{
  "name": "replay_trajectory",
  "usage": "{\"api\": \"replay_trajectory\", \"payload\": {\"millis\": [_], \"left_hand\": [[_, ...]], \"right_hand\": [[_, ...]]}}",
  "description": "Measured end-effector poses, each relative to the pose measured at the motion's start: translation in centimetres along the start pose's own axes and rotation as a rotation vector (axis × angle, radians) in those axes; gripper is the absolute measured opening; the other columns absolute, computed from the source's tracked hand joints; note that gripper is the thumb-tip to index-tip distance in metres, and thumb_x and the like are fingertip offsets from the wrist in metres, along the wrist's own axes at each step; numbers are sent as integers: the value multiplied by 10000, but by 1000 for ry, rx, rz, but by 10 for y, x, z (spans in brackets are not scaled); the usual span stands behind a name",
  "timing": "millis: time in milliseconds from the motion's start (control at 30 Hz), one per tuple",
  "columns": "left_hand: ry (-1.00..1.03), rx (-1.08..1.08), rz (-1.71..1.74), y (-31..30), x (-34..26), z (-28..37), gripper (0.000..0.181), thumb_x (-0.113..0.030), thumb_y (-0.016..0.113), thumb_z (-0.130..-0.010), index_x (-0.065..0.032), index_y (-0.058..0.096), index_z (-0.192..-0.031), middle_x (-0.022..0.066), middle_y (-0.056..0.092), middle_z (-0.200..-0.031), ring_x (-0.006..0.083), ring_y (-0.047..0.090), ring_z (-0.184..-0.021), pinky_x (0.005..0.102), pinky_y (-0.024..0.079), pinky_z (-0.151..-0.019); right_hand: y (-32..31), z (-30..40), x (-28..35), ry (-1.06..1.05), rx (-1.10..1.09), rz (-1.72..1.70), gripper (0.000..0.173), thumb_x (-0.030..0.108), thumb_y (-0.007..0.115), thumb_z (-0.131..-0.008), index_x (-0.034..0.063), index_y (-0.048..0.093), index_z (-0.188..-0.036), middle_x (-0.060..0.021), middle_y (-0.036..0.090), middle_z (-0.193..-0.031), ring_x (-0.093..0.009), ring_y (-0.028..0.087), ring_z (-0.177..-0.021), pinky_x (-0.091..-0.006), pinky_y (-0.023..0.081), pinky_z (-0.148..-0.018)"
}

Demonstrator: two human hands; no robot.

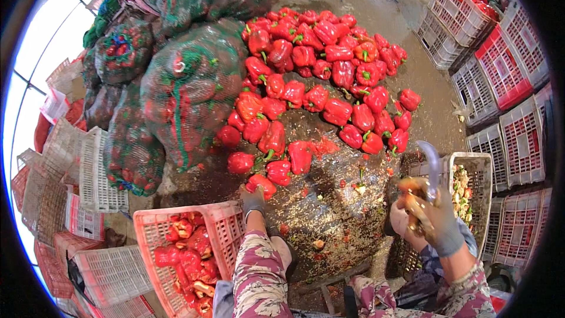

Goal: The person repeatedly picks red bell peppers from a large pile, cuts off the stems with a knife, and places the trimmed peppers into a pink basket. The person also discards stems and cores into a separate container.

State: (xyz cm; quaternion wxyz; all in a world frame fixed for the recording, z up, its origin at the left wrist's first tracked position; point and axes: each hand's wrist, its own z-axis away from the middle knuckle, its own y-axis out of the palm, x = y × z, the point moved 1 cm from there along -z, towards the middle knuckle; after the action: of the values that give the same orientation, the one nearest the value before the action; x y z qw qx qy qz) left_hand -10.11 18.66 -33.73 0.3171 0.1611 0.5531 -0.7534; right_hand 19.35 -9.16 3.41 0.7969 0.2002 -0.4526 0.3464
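My left hand [253, 201], in a grey glove, is on a red bell pepper [261, 186] at the near edge of a pile of whole red bell peppers [304, 56] on the wet floor. My right hand [426, 214], in a dirty glove, is raised at the right, gripping a knife with a curved blade [430, 163] that points up; its handle is hidden in the fingers. A red plastic crate [185, 210] of opened peppers [192, 251] stands left of my left forearm. Beyond my right hand, a pale crate [484, 185] holds pepper cores and stems [460, 190].
Full green mesh sacks [194, 92] lie left of the pile. Stacked plastic crates [503, 66] line the right side, and more crates [106, 269] stand at the left. Seeds and scraps [335, 221] cover the floor between my hands.
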Motion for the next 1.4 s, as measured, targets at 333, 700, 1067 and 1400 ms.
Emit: {"api": "replay_trajectory", "payload": {"millis": [333,700,1067,1400], "left_hand": [[-380,-26,701,16,-35,22,726,-42,820,-730,-68,411,-1329,101,574,-1114,194,563,-954,352,518,-811],[388,239,951,-71,-192,182,488,8,763,-810,-81,473,-1192,65,548,-1104,149,564,-999,317,521,-862],[1091,147,501,-168,-259,277,619,-74,841,-701,-34,494,-1212,127,536,-1245,257,536,-1184,396,450,-1026],[1237,-137,240,-167,-270,295,655,-180,874,-681,-46,521,-1217,234,511,-1255,452,492,-1167,527,437,-975]], "right_hand": [[-6,-9,-2,-17,-48,135,348,136,687,-921,-41,583,-1202,-81,669,-888,-94,586,-656,-219,470,-549],[1,-1,-36,-348,255,537,339,183,652,-934,60,586,-1243,-93,673,-937,-178,657,-751,-339,523,-668],[23,25,-40,-724,164,501,369,170,684,-904,29,579,-1229,-195,635,-1087,-297,654,-960,-382,516,-841],[24,11,-51,-959,-8,607,327,183,634,-904,72,557,-1202,-217,670,-919,-403,679,-796,-484,547,-675]]}}
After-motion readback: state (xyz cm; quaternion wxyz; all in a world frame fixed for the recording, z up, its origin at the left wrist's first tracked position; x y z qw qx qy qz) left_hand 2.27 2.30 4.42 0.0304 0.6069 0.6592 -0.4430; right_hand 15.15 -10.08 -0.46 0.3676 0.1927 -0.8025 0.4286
